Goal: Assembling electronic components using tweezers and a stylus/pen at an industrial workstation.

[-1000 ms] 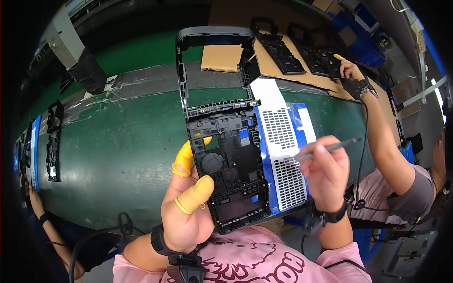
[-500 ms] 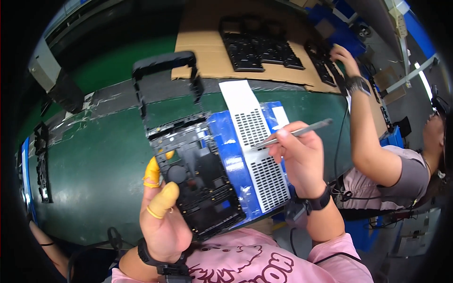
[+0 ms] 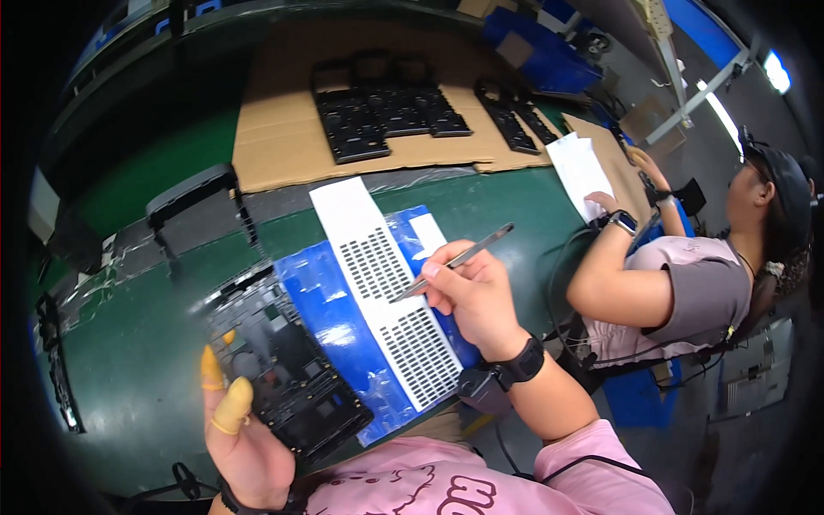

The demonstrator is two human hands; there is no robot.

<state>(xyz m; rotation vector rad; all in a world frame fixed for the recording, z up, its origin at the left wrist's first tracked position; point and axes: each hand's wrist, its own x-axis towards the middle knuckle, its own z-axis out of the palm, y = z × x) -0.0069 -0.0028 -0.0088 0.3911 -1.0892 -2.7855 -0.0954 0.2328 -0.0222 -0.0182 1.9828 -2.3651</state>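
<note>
My left hand (image 3: 249, 455), with yellow finger cots on some fingers, grips the left edge of a black plastic housing (image 3: 300, 369). This housing has a recessed inside with small brass-coloured dots, and a black handle frame (image 3: 193, 189) stretches from its far end. In my right hand (image 3: 476, 300) a pair of grey metal tweezers (image 3: 487, 242) is pinched between thumb and fingers. Their tip is at the white sheet (image 3: 342, 206) of small black rectangular pieces, at the gap between its two grids; contact cannot be made out. Beneath the sheet lies a shiny blue board (image 3: 318, 296).
Several black housings (image 3: 356, 129) lie on cardboard (image 3: 266, 146) at the back. A narrow black part (image 3: 60, 369) lies far left on the green table (image 3: 129, 343). At right, a co-worker's hand (image 3: 603, 202) touches white papers (image 3: 579, 167).
The whole view has swung, shifting the scene leftward. The co-worker's hand has gone from the black parts to the white papers. My hands keep hold of the housing and the tweezers.
</note>
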